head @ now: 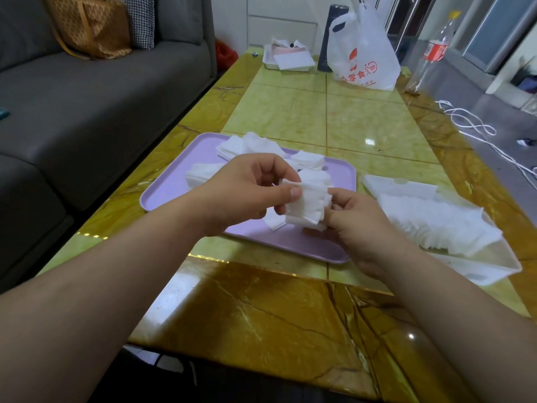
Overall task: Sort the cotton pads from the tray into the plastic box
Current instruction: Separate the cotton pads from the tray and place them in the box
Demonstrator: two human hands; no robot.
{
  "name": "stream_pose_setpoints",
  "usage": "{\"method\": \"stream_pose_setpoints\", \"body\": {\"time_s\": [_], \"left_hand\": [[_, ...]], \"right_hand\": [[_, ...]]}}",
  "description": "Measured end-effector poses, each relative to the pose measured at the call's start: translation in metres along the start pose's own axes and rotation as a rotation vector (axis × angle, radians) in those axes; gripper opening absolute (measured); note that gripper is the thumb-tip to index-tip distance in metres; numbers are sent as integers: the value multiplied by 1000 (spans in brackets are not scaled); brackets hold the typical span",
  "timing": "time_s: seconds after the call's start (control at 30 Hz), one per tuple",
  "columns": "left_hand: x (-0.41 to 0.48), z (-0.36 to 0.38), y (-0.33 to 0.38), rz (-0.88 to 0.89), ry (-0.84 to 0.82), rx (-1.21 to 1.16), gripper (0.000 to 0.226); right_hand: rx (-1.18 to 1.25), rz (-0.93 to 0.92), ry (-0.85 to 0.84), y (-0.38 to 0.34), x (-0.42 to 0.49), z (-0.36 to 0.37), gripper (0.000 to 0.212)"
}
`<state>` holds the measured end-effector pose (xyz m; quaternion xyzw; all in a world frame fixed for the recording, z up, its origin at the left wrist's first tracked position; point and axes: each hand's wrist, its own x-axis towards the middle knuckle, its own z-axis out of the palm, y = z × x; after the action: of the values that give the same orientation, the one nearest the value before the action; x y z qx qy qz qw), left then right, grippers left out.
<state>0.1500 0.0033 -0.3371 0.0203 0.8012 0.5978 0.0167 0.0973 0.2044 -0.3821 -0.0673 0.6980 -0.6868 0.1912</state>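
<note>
Marble table (290,315) | bag (363,53), bottle (433,50) beyond | hands (244,193) (363,228) pinch pad stack (308,202) over tray (174,187)

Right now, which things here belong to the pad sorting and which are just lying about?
Job: held cotton pads, left hand, right hand, purple tray, pads on tray, plastic box.
Lying about: white bag, plastic bottle, dark flask, white cable, far white tray.

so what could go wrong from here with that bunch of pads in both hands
The fanned stack of cotton pads, pinched between the left hand and right hand over the tray, may shed loose pads.
The plastic box already holds a long row; pushing more in could knock it askew.
</note>
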Motion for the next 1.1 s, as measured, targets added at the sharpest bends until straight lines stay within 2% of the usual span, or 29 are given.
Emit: {"method": "stream_pose_setpoints", "body": {"time_s": [0.1,0.23,0.57,0.73,0.93,1.03,1.1], "left_hand": [[-1,5,-3,14,-30,119,7],[2,4,-8,27,14,225,9],[2,9,-9,58,125,244,6],[5,14,-13,124,196,353,9],[13,21,-13,397,209,598,7],[11,24,-9,408,182,676,10],[6,24,-6,358,160,637,9]], "right_hand": [[-1,-10,-78,-2,-3,1,33],[1,-27,-112,-3,-5,2,29],[28,-9,-136,-5,-5,6,26],[230,101,-147,-15,-8,6,29],[305,144,-103,-15,-8,9,32],[323,169,-28,-14,-6,7,29],[341,190,40,-12,-4,6,27]]}}
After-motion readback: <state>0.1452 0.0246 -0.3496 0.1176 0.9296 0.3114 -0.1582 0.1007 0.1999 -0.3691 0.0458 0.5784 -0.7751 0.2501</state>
